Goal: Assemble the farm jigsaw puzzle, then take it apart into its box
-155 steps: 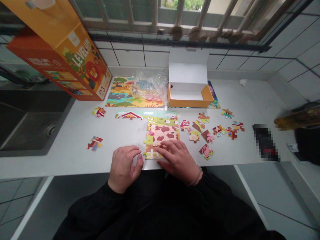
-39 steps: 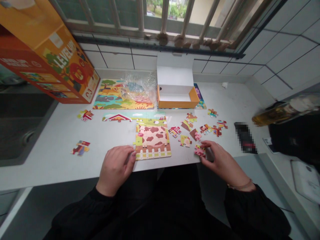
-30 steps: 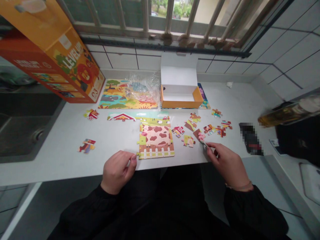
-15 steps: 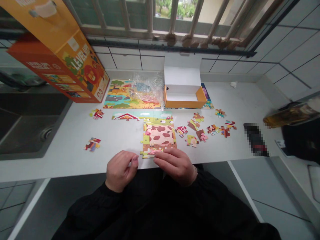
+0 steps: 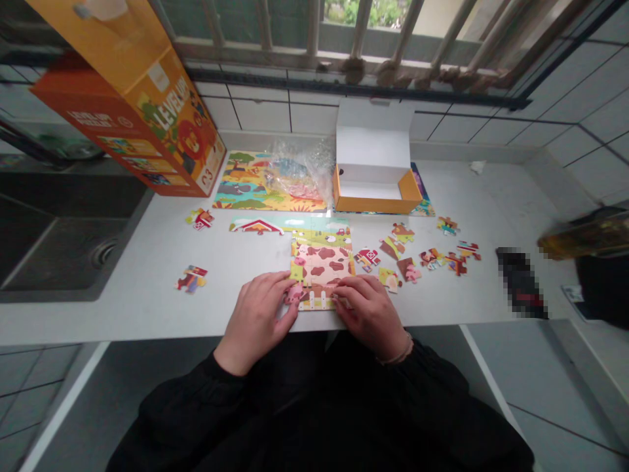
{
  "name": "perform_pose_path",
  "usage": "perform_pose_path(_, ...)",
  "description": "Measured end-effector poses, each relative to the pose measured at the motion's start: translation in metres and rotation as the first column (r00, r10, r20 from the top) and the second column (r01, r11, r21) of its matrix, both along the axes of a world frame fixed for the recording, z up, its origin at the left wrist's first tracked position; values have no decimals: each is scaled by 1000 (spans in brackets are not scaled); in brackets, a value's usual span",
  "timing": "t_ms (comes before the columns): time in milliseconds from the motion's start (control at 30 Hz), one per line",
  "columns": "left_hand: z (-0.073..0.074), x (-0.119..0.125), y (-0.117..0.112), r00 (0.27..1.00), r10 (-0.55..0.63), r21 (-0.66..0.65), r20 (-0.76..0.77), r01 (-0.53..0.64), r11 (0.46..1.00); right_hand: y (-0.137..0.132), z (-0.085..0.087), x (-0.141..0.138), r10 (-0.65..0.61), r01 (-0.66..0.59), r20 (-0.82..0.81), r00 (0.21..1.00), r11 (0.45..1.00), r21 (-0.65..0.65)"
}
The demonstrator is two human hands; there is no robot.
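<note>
A partly joined farm puzzle [image 5: 323,259] with a spotted cow lies near the counter's front edge. My left hand [image 5: 263,316] is at its lower left corner, thumb and fingers pinched round a pink pig piece [image 5: 296,293] that touches the puzzle's edge. My right hand [image 5: 371,314] lies on the puzzle's lower right edge, fingers stretched flat over the fence row. A strip with a red barn roof [image 5: 255,226] joins the puzzle's top left. Several loose pieces [image 5: 407,252] are scattered just right of the puzzle.
An open orange box [image 5: 376,190] and a finished puzzle under clear plastic [image 5: 272,182] lie at the back. A big orange puzzle carton [image 5: 142,111] leans at the left, above a sink [image 5: 54,242]. Two stray pieces [image 5: 191,278] lie left. A dark blurred object [image 5: 521,282] lies right.
My right hand took a pink piece from the loose ones on the right and carried it to the puzzle's lower left; my left hand now pinches it there, and the right hand rests on the fence row.
</note>
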State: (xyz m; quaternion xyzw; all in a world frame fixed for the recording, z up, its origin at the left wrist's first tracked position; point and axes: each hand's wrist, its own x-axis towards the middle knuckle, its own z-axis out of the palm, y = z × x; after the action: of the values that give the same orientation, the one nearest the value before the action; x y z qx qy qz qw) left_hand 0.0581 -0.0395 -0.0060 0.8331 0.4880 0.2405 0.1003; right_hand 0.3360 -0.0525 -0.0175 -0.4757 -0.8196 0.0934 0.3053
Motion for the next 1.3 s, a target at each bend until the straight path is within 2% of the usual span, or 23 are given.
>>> perform_pose_path(200, 3, -5, 4, 997, -72, -40, 11, 73, 997, 1, 1, -1, 66, -64, 65, 996, 997, -36)
perform_pose_path(433, 7, -25, 5, 984, -180, -83, -11, 179, 980, 1, 1, 0, 52, -48, 69, 996, 997, -54)
perform_pose_path(667, 9, -47, 3, 977, -207, -20, -51, 206, 978, 1, 0, 0, 55, -51, 75, 996, 998, -47)
perform_pose_path(867, 7, -48, 3, 968, -249, 0, -39, 249, 968, 1, 1, -1, 55, -53, 73, 996, 998, -27)
perform_pose_path(1300, 9, -47, 3, 969, -243, 2, -45, 243, 970, 1, -1, 0, 54, -52, 60, 997, 998, -40)
